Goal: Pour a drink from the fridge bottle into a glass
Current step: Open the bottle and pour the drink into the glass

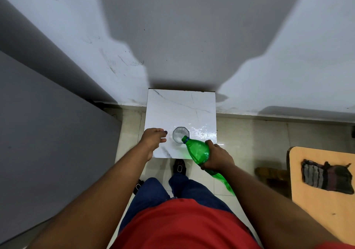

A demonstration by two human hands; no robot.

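Observation:
A clear glass (pixel 180 134) stands on a small white marble-look table (pixel 180 110), near its front edge. My right hand (pixel 217 157) grips a green plastic bottle (pixel 198 150) around its middle and holds it tilted, its open neck with a blue ring over the glass's right rim. Clear liquid shows in the glass. My left hand (pixel 153 136) hovers just left of the glass, fingers loosely curled; something small and dark sits at its fingertips, too small to identify.
A grey fridge side (pixel 48 133) fills the left. A white wall (pixel 192 37) rises behind the table. At the right stands an orange table (pixel 317 200) with a striped cloth (pixel 326 177). My feet are on the tiled floor under the table's front edge.

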